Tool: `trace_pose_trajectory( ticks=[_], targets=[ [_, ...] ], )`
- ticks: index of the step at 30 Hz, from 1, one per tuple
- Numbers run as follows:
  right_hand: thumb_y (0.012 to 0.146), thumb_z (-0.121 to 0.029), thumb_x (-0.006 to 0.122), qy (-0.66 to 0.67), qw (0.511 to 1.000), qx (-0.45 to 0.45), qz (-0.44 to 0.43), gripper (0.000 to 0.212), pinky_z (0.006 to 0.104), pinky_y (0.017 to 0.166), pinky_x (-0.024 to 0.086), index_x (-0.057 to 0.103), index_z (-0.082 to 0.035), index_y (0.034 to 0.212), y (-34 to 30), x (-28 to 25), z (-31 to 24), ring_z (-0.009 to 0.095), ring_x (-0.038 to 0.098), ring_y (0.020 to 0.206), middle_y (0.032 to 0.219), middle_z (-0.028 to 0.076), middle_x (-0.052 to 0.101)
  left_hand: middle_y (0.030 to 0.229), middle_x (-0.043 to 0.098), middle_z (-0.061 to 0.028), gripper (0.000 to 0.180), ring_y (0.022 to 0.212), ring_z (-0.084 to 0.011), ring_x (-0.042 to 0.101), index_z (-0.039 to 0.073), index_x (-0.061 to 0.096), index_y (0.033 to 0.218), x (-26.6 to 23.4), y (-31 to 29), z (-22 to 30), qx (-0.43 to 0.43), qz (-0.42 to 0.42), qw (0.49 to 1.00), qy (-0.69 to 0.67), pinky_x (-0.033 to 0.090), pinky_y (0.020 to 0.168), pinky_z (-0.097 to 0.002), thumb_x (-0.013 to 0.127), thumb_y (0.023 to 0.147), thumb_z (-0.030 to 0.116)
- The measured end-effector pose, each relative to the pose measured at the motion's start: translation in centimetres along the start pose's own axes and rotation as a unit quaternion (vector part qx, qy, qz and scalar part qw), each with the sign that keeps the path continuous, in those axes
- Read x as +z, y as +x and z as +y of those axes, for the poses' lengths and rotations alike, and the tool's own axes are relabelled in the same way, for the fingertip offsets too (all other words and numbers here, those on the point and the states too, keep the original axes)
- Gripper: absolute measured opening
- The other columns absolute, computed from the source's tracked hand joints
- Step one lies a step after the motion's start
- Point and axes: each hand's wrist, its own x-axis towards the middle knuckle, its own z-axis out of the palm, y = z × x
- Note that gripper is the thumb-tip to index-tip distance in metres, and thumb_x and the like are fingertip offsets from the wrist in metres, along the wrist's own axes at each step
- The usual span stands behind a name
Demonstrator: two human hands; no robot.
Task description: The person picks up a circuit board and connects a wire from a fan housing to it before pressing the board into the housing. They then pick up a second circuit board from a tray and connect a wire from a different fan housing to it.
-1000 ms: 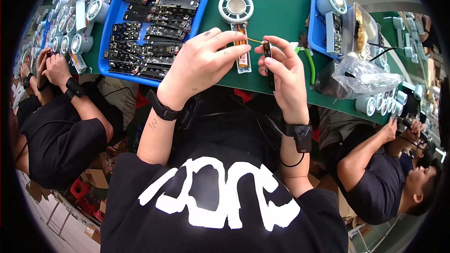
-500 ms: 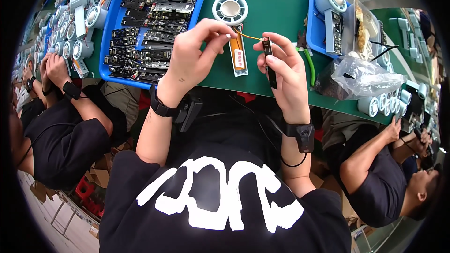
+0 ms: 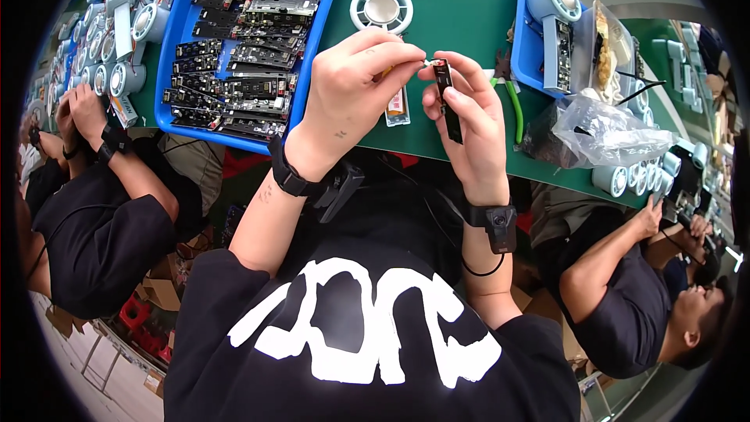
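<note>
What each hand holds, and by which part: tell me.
Right hand: black circuit board, by its middle. Left hand: apparently a small white connector, exact part hidden.

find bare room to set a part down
The widest bare patch is green tabletop between the round grille and small blue tray; a narrower strip lies between that grille and the large blue tray. Crowded: the left, heaped with pale-blue housings, and the right, around the plastic bag.

With my left fingers (image 3: pixel 405 53) I pinch a small pale connector (image 3: pixel 427 63) right by the far end of a slim black circuit board (image 3: pixel 450 113), which my right fingers (image 3: pixel 474 78) grip. Beyond, a pale-blue fan housing (image 3: pixel 381 8) lies on the green worktop (image 3: pixel 465 0). Left sits a blue tray (image 3: pixel 316 45) of black boards (image 3: pixel 266 59); right, green-handled pliers (image 3: pixel 518 113).
</note>
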Motion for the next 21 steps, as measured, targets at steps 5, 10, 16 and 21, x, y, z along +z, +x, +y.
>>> trace_pose_trajectory(
  ticks=[5, 10, 16, 21],
  targets=[
    [0.096, -0.004, 0.055, 0.016, 1.000, -0.005, 0.002, 0.039, 0.0258, 0.079, 0.048, 0.055, -0.001, 0.134, -0.1, 0.0, 0.4, 0.013, 0.060, 0.090, 0.114, 0.012, 0.065, 0.089, 0.070, -0.0056, 0.014, 0.069, -0.0120, 0.066, 0.003, 0.076, 0.093, 0.4, -0.3, -0.2, 0.012, 0.004, 1.000, 0.008, 0.051, 0.056, -0.0233, 0.078, 0.080, -0.002],
    [0.096, -0.003, 0.054, 0.028, 1.000, -0.011, -0.001, 0.039, 0.0263, 0.080, 0.048, 0.054, -0.001, 0.135, -0.2, -0.2, 0.8, 0.013, 0.060, 0.092, 0.116, 0.012, 0.064, 0.090, 0.070, -0.0061, 0.016, 0.070, -0.0129, 0.067, 0.004, 0.076, 0.092, 0.6, -0.2, -0.1, 0.008, 0.005, 1.000, 0.021, 0.052, 0.058, -0.0236, 0.079, 0.078, -0.002],
    [0.096, -0.003, 0.055, 0.049, 0.999, -0.014, -0.013, 0.041, 0.0268, 0.080, 0.048, 0.052, -0.001, 0.136, -0.2, -0.2, 1.3, 0.014, 0.060, 0.094, 0.115, 0.011, 0.062, 0.090, 0.070, -0.0065, 0.016, 0.070, -0.0141, 0.067, 0.005, 0.076, 0.092, 0.5, -0.3, -0.3, 0.026, 0.010, 0.999, 0.021, 0.053, 0.059, -0.0245, 0.080, 0.078, -0.001],
    [0.096, -0.005, 0.059, 0.042, 0.998, -0.032, -0.020, 0.042, 0.0267, 0.082, 0.049, 0.052, 0.000, 0.137, -0.3, -0.4, 1.7, 0.014, 0.060, 0.096, 0.115, 0.010, 0.061, 0.089, 0.070, -0.0069, 0.017, 0.072, -0.0158, 0.068, 0.005, 0.076, 0.091, 0.7, -0.4, -0.3, 0.032, 0.014, 0.999, 0.027, 0.054, 0.061, -0.0255, 0.080, 0.076, -0.002]
  ],
)
